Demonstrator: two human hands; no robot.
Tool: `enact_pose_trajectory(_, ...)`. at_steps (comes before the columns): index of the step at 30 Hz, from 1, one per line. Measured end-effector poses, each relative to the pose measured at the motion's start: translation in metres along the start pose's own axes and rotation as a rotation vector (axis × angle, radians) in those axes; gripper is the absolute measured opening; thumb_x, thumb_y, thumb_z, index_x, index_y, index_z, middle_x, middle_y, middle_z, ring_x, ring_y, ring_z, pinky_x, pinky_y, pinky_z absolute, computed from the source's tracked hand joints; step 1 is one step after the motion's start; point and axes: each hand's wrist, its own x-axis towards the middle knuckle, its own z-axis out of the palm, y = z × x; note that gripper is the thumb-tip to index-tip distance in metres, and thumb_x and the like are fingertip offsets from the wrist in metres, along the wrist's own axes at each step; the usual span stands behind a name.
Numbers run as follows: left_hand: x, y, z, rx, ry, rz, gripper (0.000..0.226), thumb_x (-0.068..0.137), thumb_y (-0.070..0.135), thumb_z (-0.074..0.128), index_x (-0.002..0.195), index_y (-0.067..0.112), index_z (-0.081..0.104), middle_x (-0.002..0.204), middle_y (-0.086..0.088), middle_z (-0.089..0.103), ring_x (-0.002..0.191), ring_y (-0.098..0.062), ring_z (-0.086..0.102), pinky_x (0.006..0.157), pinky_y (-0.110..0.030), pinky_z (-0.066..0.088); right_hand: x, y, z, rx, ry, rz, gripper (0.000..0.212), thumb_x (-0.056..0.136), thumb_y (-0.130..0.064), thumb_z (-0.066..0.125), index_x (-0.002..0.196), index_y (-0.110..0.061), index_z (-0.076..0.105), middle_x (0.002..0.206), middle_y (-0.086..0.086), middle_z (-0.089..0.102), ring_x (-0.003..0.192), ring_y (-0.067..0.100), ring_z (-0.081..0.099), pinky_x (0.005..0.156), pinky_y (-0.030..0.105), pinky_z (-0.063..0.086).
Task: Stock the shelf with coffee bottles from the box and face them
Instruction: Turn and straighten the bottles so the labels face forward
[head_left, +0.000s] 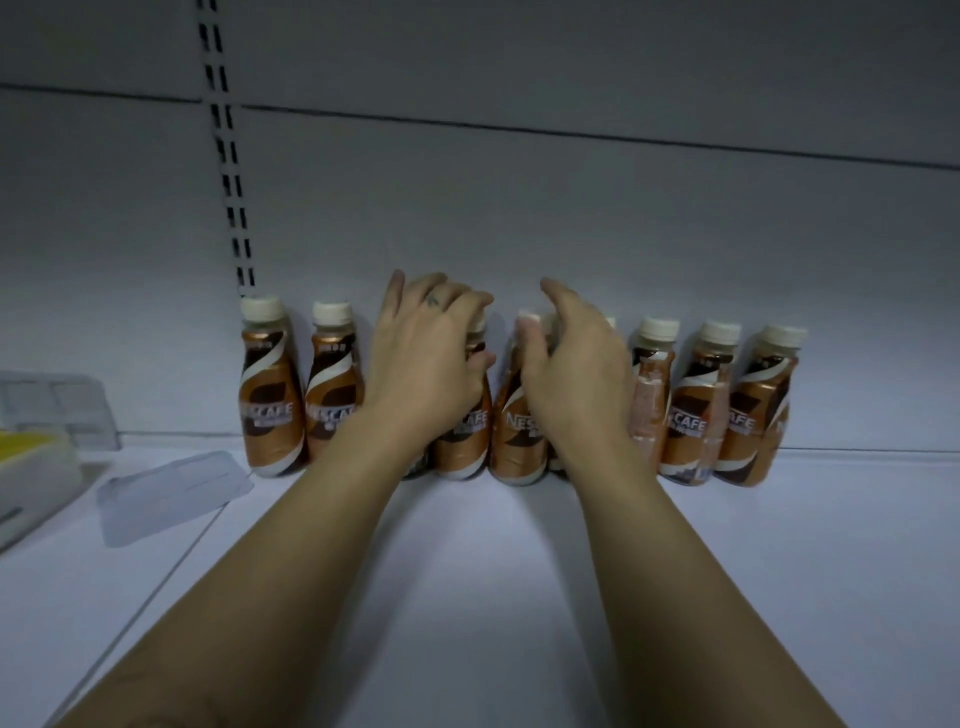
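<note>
Brown coffee bottles (270, 389) already line the back of the shelf (467, 571). Our left hand (421, 364) wraps one bottle (467, 431); our right hand (571, 374) hovers half-open over another (519, 431). Facing remains; we see no box.
</note>
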Motion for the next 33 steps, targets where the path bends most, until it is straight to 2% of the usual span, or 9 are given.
enact_pose_trajectory(3,0.003,0.003,-0.001,-0.029,0.085,0.04,0.044,0.083,0.031,0.066,0.125,0.022,0.057,0.127,-0.001,0.06,0.131,-0.023,0.04,0.116,-0.044,0.009,0.02,-0.011,-0.027,0.072,0.186,-0.056,0.036,0.101,-0.029,0.043,0.136,-0.023,0.053,0.132,0.0,0.06,0.114,0.016,0.056,0.084,0.023,0.036)
enact_pose_trajectory(5,0.004,0.009,-0.001,-0.073,0.1,0.049,0.04,0.084,0.031,0.064,0.123,0.021,0.059,0.123,-0.003,0.062,0.13,-0.025,0.041,0.116,-0.046,0.01,0.037,-0.009,-0.045,0.058,0.226,-0.082,0.033,0.1,-0.027,0.042,0.129,-0.021,0.059,0.123,-0.001,0.064,0.108,0.015,0.059,0.082,0.021,0.035)
enact_pose_trajectory(9,0.007,0.026,0.001,-0.072,0.051,0.059,0.042,0.086,0.039,0.06,0.124,0.023,0.058,0.125,-0.001,0.061,0.131,-0.023,0.04,0.117,-0.046,0.003,0.05,0.027,-0.068,-0.119,0.117,-0.103,0.03,0.099,-0.028,0.045,0.125,-0.022,0.059,0.12,-0.001,0.065,0.097,0.017,0.062,0.078,0.027,0.04)
enact_pose_trajectory(14,0.036,0.051,0.004,0.017,-0.047,0.06,0.054,0.083,0.055,0.056,0.129,0.027,0.052,0.129,-0.002,0.058,0.13,-0.022,0.04,0.116,-0.05,0.0,0.037,0.082,-0.069,-0.231,0.069,-0.015,0.035,0.097,-0.032,0.048,0.13,-0.024,0.058,0.122,0.004,0.065,0.103,0.025,0.062,0.075,0.03,0.038)
enact_pose_trajectory(17,0.059,0.061,0.003,0.049,-0.181,-0.036,0.06,0.078,0.065,0.056,0.127,0.03,0.051,0.125,-0.003,0.057,0.123,-0.026,0.045,0.11,-0.052,0.017,0.031,0.094,-0.063,-0.197,-0.002,-0.015,0.039,0.097,-0.037,0.049,0.134,-0.024,0.056,0.127,0.006,0.062,0.105,0.025,0.061,0.079,0.032,0.041)
enact_pose_trajectory(19,0.07,0.058,0.0,0.04,-0.296,-0.143,0.059,0.075,0.064,0.06,0.122,0.029,0.053,0.116,-0.002,0.059,0.109,-0.026,0.052,0.101,-0.049,0.035,0.028,0.098,-0.06,-0.185,-0.034,-0.019,0.042,0.097,-0.037,0.05,0.138,-0.024,0.052,0.133,0.005,0.058,0.114,0.024,0.057,0.086,0.033,0.042)
enact_pose_trajectory(21,0.072,0.052,-0.001,0.038,-0.433,-0.197,0.051,0.074,0.06,0.065,0.112,0.026,0.057,0.103,-0.001,0.062,0.098,-0.024,0.056,0.096,-0.049,0.041,0.026,0.1,-0.057,-0.183,-0.055,-0.006,0.045,0.097,-0.037,0.051,0.14,-0.025,0.048,0.135,0.003,0.057,0.118,0.023,0.055,0.09,0.034,0.043)
enact_pose_trajectory(24,0.07,0.05,0.0,-0.034,-0.461,-0.223,0.044,0.074,0.053,0.07,0.103,0.02,0.062,0.09,-0.001,0.063,0.088,-0.023,0.058,0.09,-0.047,0.046,0.024,0.101,-0.054,-0.163,-0.096,0.016,0.049,0.095,-0.038,0.053,0.142,-0.027,0.043,0.131,0.002,0.058,0.115,0.022,0.055,0.091,0.037,0.044)
enact_pose_trajectory(33,0.067,0.045,-0.003,-0.152,-0.457,-0.161,0.038,0.075,0.042,0.075,0.108,0.028,0.063,0.109,0.001,0.066,0.102,-0.023,0.059,0.097,-0.047,0.043,0.021,0.106,-0.049,-0.125,-0.099,0.006,0.051,0.094,-0.035,0.056,0.143,-0.028,0.041,0.126,0.002,0.059,0.112,0.021,0.057,0.088,0.035,0.044)
